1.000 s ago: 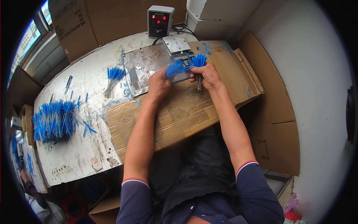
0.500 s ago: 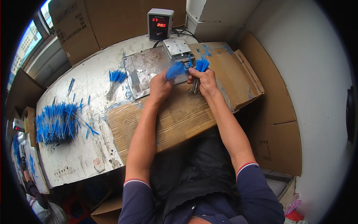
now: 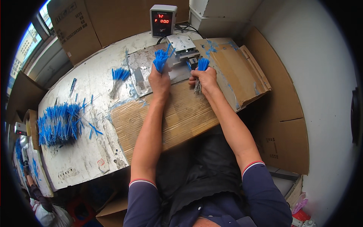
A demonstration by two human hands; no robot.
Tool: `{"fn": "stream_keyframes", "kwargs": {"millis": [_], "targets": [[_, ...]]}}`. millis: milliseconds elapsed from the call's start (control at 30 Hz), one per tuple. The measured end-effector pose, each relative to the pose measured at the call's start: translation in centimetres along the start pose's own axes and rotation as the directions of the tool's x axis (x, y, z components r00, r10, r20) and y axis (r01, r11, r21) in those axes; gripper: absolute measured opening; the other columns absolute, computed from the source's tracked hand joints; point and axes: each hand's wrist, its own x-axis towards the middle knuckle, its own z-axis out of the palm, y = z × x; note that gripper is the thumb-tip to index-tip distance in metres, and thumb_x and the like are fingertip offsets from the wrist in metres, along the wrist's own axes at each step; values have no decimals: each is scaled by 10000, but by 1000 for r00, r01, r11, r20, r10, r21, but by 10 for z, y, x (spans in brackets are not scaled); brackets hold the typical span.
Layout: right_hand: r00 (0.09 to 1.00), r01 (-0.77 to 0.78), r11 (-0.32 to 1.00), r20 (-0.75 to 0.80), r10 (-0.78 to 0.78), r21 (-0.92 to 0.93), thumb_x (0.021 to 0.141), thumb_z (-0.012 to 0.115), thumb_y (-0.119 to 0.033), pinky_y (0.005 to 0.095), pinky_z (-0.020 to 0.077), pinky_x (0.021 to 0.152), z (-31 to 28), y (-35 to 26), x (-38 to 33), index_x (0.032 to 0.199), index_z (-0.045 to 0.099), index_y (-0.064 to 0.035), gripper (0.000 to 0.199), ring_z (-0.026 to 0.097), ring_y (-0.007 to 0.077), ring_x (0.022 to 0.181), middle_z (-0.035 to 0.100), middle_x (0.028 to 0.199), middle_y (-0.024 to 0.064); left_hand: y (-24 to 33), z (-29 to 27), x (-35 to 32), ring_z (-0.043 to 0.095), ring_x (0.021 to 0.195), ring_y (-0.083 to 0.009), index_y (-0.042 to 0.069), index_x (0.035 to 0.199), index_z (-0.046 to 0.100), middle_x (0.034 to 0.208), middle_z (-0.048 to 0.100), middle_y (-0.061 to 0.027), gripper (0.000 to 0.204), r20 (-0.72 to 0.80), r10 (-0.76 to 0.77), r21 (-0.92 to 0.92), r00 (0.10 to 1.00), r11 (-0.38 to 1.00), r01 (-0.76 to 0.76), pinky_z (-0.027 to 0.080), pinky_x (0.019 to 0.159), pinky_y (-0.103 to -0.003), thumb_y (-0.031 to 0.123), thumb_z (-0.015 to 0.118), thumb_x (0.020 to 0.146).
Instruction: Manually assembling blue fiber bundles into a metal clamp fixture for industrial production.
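My left hand (image 3: 160, 85) is closed around a bundle of blue-tipped wires (image 3: 161, 59), tips pointing up, above the metal plate (image 3: 145, 62). Closed too, my right hand (image 3: 208, 79) grips a smaller bundle of blue-tipped wires (image 3: 203, 63), bare silvery ends hanging below. The right thumb and fingertips reach the dark front part (image 3: 193, 61) of a small metal machine (image 3: 182, 42). A bit of blue shows there, but whether the fingers pinch a single wire is too small to tell.
A display box (image 3: 163, 22) with red lit digits stands behind the machine. Cardboard (image 3: 170, 117) covers the near edge. Left lie a small wire bundle (image 3: 120, 74), a large wire pile (image 3: 58, 123), loose wires (image 3: 94, 128) and a pen (image 3: 72, 87). Another person's arm (image 3: 32, 185) shows far left.
My left hand has moved up and left, away from the machine, with its bundle now upright. The right hand stays nearly in place. The digits on the display have changed.
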Motion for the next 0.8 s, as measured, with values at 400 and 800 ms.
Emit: {"fn": "stream_keyframes", "kwargs": {"millis": [400,800], "targets": [[991,88,996,-101,-87,10,783,687,51,347,588,427,9,10,3,884,553,8,174,676,237,540,643,724,136,5,-2,-2,740,807,-243,79,1103,649,842,738,-104,184,64,-68,71,996,995,63,548,723,-365,33,602,931],[999,-4,981,-39,12,195,822,705,-5,376,614,479,3,10,6,872,606,26,115,692,249,588,660,732,146,1,1,-4,653,838,-419,73,1055,609,874,676,-188,157,7,184,436,983,884,-168,496,721,-505,121,659,914]]}}
